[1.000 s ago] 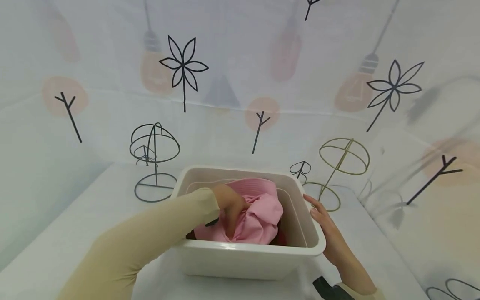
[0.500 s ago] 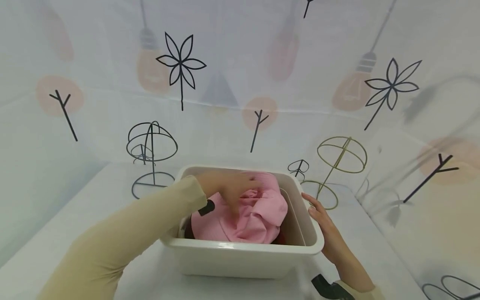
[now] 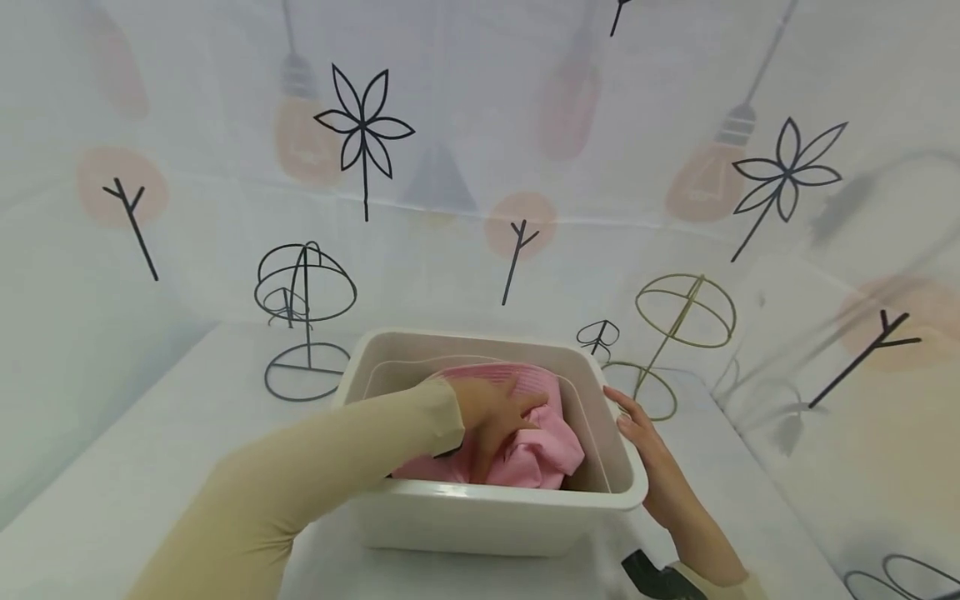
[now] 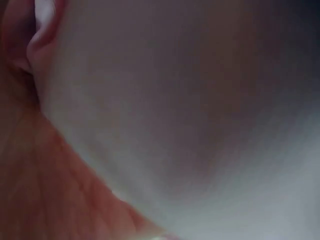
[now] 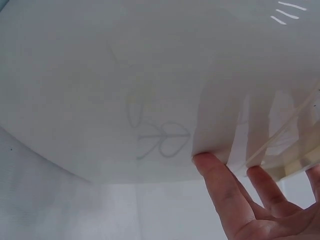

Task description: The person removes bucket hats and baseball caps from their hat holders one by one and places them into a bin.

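Note:
A white plastic bin (image 3: 480, 521) stands on the white table, holding a pink fabric hat (image 3: 555, 450) with a ribbed brim. My left hand (image 3: 491, 421) reaches down into the bin, fingers spread over the crumpled crown of the hat. In the left wrist view, a pale blurred surface fills most of the picture beside the hand's skin (image 4: 60, 185). At the bin's right side, my right hand (image 3: 645, 442) lies along the rim. The right wrist view shows its fingers (image 5: 227, 192) fairly straight, fingertips against the bin's pale outer wall (image 5: 150, 70).
Behind the bin on the left stands a black wire hat stand (image 3: 307, 337). A gold wire stand (image 3: 681, 318) is at the back right, with a small black wire shape (image 3: 597, 337) near it. Black wire loops show at the lower right corner. A patterned cloth hangs behind.
The left hand lifted off the hat with fingers spread, then came down on it again farther right. The hat's crown has shifted slightly right. The right hand has stayed at the bin.

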`<state>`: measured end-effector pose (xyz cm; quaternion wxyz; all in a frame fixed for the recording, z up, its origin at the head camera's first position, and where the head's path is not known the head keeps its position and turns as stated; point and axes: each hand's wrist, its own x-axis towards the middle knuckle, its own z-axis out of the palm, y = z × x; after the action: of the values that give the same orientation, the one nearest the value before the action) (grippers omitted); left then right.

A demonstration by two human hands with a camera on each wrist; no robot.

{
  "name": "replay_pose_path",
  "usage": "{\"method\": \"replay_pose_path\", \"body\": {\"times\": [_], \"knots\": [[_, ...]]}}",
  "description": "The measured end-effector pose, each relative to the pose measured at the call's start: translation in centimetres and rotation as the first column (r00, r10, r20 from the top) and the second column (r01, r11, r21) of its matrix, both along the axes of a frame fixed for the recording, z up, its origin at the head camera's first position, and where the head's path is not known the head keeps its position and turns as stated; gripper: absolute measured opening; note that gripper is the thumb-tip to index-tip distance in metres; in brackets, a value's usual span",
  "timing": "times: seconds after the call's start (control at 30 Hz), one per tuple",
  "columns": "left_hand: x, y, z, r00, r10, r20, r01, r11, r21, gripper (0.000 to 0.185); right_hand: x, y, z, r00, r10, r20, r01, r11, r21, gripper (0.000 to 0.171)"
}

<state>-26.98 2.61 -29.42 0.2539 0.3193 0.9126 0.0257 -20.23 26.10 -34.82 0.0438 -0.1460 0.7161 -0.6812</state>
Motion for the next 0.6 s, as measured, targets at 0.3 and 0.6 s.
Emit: {"method": "replay_pose_path", "body": {"times": [0.3,0.6], "knots": [[-0.1,-1.0,1.1,0.978,-0.206,-0.011,0.205,0.976,-0.067,0.118,-0.1,0.2,-0.1,1.0,0.021,-0.007,-0.021,1.0,0.012,0.044],[-0.8,-5.4,2.9,0.896,-0.382,-0.228,0.394,0.919,0.011,0.094,0.0,0.2,-0.1,1.0,0.019,-0.018,-0.019,1.0,0.004,0.044]]}}
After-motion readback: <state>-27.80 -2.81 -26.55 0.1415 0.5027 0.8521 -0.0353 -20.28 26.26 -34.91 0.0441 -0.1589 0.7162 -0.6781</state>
